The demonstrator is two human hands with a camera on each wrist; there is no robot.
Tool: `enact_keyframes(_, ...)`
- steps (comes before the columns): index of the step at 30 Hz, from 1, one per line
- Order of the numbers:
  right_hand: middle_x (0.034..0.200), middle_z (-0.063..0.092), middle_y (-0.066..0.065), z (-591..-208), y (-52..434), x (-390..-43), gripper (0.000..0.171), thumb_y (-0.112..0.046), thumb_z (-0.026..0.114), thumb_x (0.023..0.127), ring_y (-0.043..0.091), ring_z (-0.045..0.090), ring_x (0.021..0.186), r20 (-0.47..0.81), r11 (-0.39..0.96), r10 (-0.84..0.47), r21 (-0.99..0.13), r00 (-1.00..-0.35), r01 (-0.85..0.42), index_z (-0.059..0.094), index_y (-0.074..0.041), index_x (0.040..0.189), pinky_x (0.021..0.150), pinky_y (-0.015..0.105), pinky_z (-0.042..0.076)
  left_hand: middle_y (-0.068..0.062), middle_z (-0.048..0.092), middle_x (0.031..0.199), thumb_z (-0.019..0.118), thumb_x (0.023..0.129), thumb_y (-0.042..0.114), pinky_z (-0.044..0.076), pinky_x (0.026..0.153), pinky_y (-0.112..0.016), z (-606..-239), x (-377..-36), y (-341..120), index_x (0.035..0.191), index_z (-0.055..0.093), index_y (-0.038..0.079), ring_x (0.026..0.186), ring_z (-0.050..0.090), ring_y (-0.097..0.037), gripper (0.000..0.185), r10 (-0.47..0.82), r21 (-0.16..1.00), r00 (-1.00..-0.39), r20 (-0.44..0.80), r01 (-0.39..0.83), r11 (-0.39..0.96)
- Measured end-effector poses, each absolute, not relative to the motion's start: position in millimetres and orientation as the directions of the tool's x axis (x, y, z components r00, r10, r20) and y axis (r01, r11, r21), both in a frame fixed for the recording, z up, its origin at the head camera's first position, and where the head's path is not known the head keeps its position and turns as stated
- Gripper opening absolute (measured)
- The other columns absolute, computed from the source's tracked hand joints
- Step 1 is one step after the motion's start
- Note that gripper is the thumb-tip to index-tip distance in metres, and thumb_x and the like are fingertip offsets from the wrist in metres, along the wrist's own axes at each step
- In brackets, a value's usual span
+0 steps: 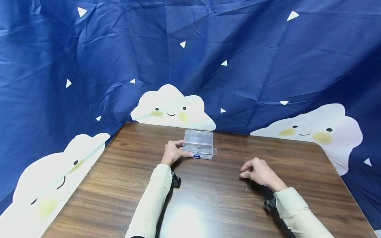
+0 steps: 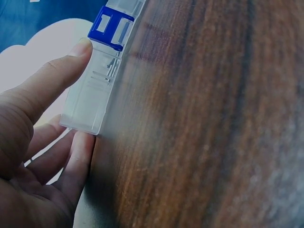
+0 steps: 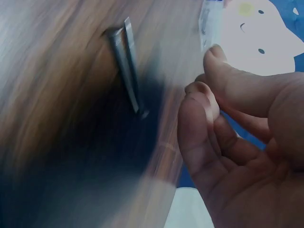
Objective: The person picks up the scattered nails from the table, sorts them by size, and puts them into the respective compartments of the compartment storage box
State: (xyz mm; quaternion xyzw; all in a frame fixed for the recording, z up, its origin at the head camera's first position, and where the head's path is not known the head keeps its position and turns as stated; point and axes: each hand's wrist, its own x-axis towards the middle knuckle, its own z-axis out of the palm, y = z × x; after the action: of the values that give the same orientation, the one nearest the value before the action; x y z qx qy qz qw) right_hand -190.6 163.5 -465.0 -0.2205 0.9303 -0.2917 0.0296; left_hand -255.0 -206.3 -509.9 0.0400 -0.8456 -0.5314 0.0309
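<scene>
My left hand grips the left end of a clear plastic box. The thumb presses near its blue latch, while the other fingers lie against the end wall and far side. The box's lid stands open, tilted back. Several thin metal pieces, apparently nails or screws, lie inside. My right hand hovers over the table with fingers loosely bent and nothing visible between them. Two slim metal nails lie on the wood beside it, close together; their exact kind is blurred.
The brown wooden table spreads under both hands. Behind it hangs a blue cloth with white clouds. A faint thin line runs on the tabletop above my right hand; I cannot tell what it is. Small black devices sit at both wrists.
</scene>
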Motion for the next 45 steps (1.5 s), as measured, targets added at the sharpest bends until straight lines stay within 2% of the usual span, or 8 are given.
enact_keyframes(7, 0.081, 0.073, -0.012, -462, 179, -190, 0.009, -0.014, 0.087, 0.079, 0.008, 0.064, 0.078, 0.070, 0.716, -0.521, -0.507, -0.851, -0.480, 0.079, -0.016, 0.084, 0.071, 0.031, 0.052, -0.007, 0.075, 0.107, 0.102, 0.053, 0.024, 0.054, 0.088, -0.034, -511, -254, -207, 0.124, 0.073, 0.010, 0.090, 0.071, -0.015, 0.078, -0.106, 0.892, -0.994, 0.017, -0.033, 0.450)
enact_keyframes(15, 0.067, 0.066, -0.010, -461, 189, -188, 0.019, -0.001, 0.088, 0.070, 0.004, 0.058, 0.064, -0.006, 0.668, -0.554, -0.600, -0.833, -0.440, 0.079, -0.009, 0.085, 0.063, 0.023, 0.049, -0.008, 0.074, 0.111, 0.102, 0.054, 0.022, 0.054, 0.087, -0.034, -509, -254, -207, 0.125, 0.072, 0.008, 0.092, 0.071, -0.016, 0.078, -0.107, 0.897, -0.994, 0.014, -0.034, 0.440)
enact_keyframes(20, 0.066, 0.064, -0.009, -467, 192, -187, 0.026, 0.004, 0.089, 0.064, 0.003, 0.056, 0.062, 0.018, 0.638, -0.595, -0.598, -0.804, -0.485, 0.080, -0.011, 0.084, 0.060, 0.023, 0.048, -0.009, 0.075, 0.107, 0.102, 0.054, 0.020, 0.054, 0.087, -0.034, -507, -253, -207, 0.125, 0.071, 0.007, 0.091, 0.072, -0.017, 0.078, -0.109, 0.902, -0.994, 0.006, -0.042, 0.430)
enact_keyframes(27, 0.061, 0.059, -0.014, -472, 192, -192, 0.028, 0.003, 0.089, 0.062, -0.001, 0.051, 0.060, 0.054, 0.659, -0.619, -0.507, -0.783, -0.555, 0.074, -0.020, 0.070, 0.060, 0.023, 0.046, -0.009, 0.075, 0.105, 0.101, 0.055, 0.018, 0.054, 0.088, -0.033, -507, -254, -206, 0.126, 0.071, 0.006, 0.091, 0.072, -0.016, 0.078, -0.113, 0.909, -0.994, 0.008, -0.040, 0.415)
enact_keyframes(30, 0.059, 0.057, -0.015, -471, 192, -194, 0.031, 0.005, 0.087, 0.061, -0.001, 0.049, 0.058, 0.044, 0.658, -0.635, -0.493, -0.771, -0.569, 0.069, -0.019, 0.064, 0.057, 0.023, 0.045, -0.010, 0.075, 0.103, 0.101, 0.055, 0.018, 0.054, 0.089, -0.034, -507, -253, -206, 0.126, 0.071, 0.006, 0.091, 0.072, -0.016, 0.078, -0.110, 0.910, -0.994, 0.004, -0.043, 0.413)
enact_keyframes(35, 0.060, 0.053, -0.015, -468, 189, -196, 0.034, 0.012, 0.081, 0.060, 0.000, 0.046, 0.058, 0.018, 0.642, -0.671, -0.484, -0.741, -0.594, 0.063, -0.017, 0.062, 0.054, 0.023, 0.043, -0.009, 0.076, 0.102, 0.101, 0.055, 0.018, 0.053, 0.090, -0.035, -506, -252, -207, 0.126, 0.071, 0.007, 0.090, 0.072, -0.016, 0.078, -0.112, 0.911, -0.994, 0.001, -0.045, 0.410)
enact_keyframes(39, 0.061, 0.054, -0.014, -466, 189, -196, 0.034, 0.012, 0.080, 0.062, 0.000, 0.047, 0.059, 0.006, 0.644, -0.676, -0.481, -0.737, -0.595, 0.063, -0.017, 0.063, 0.055, 0.023, 0.043, -0.009, 0.076, 0.103, 0.101, 0.055, 0.019, 0.053, 0.090, -0.034, -507, -252, -207, 0.126, 0.071, 0.007, 0.090, 0.072, -0.016, 0.078, -0.110, 0.907, -0.994, 0.011, -0.037, 0.419)
enact_keyframes(45, 0.066, 0.055, -0.015, -460, 192, -195, 0.030, 0.003, 0.080, 0.078, 0.002, 0.047, 0.063, -0.006, 0.653, -0.674, -0.472, -0.738, -0.592, 0.062, -0.020, 0.069, 0.060, 0.025, 0.042, -0.007, 0.076, 0.105, 0.102, 0.053, 0.022, 0.053, 0.089, -0.032, -509, -253, -206, 0.125, 0.072, 0.009, 0.089, 0.072, -0.014, 0.079, -0.109, 0.900, -0.994, 0.011, -0.037, 0.435)
